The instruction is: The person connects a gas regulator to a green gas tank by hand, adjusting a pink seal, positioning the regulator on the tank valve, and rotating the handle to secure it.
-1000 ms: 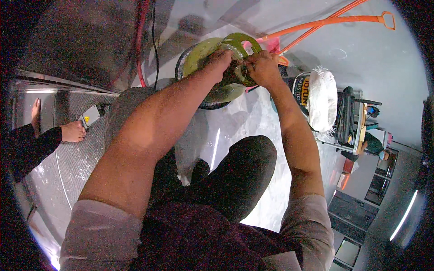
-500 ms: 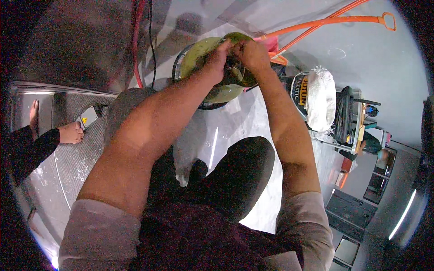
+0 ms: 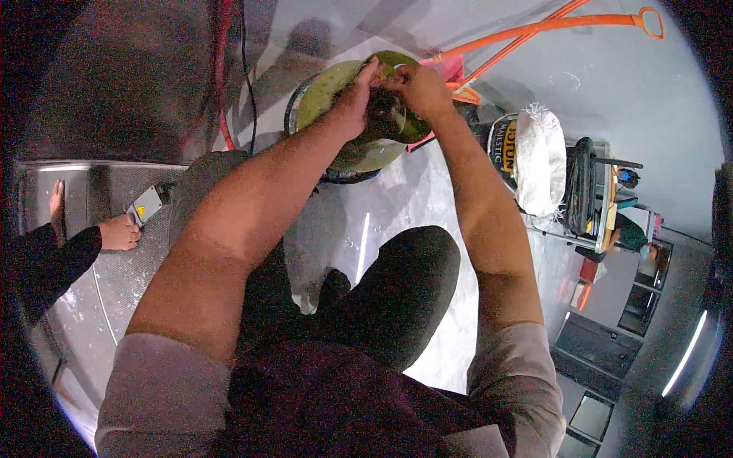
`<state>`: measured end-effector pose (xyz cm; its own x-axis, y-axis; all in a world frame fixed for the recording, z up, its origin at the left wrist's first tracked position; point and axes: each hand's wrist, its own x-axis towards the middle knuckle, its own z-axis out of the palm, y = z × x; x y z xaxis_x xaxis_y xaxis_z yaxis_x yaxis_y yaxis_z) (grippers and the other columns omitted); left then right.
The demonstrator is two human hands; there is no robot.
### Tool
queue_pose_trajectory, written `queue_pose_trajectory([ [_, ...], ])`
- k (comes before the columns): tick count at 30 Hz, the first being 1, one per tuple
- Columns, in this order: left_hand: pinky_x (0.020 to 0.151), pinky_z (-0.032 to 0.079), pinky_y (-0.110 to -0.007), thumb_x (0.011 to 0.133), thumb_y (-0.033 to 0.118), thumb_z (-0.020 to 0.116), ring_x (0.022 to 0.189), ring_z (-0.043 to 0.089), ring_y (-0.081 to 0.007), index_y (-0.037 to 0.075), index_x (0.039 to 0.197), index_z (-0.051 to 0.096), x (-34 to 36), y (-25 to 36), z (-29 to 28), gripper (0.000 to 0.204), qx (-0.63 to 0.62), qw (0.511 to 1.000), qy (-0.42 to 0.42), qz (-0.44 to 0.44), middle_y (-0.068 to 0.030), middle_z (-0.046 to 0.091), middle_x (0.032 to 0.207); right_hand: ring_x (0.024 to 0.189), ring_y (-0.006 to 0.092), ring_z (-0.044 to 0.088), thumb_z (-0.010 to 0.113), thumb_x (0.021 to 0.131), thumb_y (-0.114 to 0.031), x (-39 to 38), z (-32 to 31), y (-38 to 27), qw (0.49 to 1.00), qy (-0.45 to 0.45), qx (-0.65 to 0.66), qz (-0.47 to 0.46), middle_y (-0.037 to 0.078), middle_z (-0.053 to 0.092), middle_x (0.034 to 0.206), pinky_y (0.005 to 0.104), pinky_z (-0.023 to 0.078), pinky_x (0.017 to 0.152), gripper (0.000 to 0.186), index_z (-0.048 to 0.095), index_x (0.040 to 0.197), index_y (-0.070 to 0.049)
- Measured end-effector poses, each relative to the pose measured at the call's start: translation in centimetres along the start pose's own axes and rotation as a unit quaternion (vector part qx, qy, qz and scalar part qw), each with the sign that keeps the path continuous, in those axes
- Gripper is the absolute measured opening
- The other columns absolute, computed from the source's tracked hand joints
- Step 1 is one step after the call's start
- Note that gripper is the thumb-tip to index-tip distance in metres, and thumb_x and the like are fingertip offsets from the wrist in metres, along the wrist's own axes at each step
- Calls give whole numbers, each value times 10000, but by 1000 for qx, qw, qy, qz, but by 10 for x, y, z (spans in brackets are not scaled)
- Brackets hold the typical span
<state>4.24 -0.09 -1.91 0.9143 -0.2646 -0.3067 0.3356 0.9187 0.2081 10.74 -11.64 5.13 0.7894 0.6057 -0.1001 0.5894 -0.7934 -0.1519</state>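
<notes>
Both hands, left hand (image 3: 359, 95) and right hand (image 3: 416, 88), are closing tighter together, gripping a dark clump (image 3: 382, 114) over the green-lined bucket (image 3: 328, 95); working it loose needs steady pulling.

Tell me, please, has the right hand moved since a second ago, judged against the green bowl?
Yes. The right hand has shifted left along the green bowl, from its right rim toward the left hand.

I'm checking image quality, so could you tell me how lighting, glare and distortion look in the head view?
Head view: strong fisheye bending, black rim corners; bright glare streak on the pale floor; the hands, left hand and right hand, sharp but shadowed over the green bowl.
</notes>
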Motion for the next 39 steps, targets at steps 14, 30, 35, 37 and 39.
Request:
queue_pose_trajectory([
  [14, 774, 498, -397, 825, 406, 612, 833, 600, -244, 86, 995, 593, 3, -4, -11, 363, 43, 997, 53, 33, -85, 618, 896, 796, 365, 664, 539, 878, -281, -4, -4, 12, 991, 6, -137, -11, 181, 676, 865, 483, 524, 683, 240, 647, 983, -95],
  [30, 767, 503, -413, 719, 154, 573, 821, 595, -297, 60, 904, 575, 11, -13, -12, 207, -26, 995, 80, 49, -125, 593, 871, 871, 351, 618, 601, 771, -126, -50, -15, -2, 969, -90, -149, -178, 138, 637, 868, 454, 489, 774, 172, 634, 935, -91],
  [35, 807, 499, -434, 767, 179, 580, 869, 605, -301, 56, 904, 587, 6, -13, -8, 185, -16, 993, 77, 86, -129, 605, 902, 886, 349, 609, 601, 781, -126, -52, -12, -8, 974, -44, -145, -168, 138, 630, 886, 455, 483, 786, 174, 624, 949, -87],
  [37, 807, 498, -439, 780, 192, 584, 872, 606, -303, 55, 910, 592, 6, -12, -8, 189, -3, 994, 57, 97, -129, 605, 901, 885, 349, 607, 600, 791, -132, -54, -10, -8, 978, -20, -122, -167, 140, 628, 892, 458, 482, 785, 175, 623, 959, -87],
  [39, 794, 489, -430, 792, 219, 591, 852, 585, -287, 63, 907, 610, 9, -12, -8, 195, -10, 993, 89, 82, -117, 597, 877, 883, 348, 605, 595, 818, -160, -55, -9, -8, 986, -33, -95, -135, 139, 627, 892, 457, 483, 785, 175, 624, 974, -88],
])
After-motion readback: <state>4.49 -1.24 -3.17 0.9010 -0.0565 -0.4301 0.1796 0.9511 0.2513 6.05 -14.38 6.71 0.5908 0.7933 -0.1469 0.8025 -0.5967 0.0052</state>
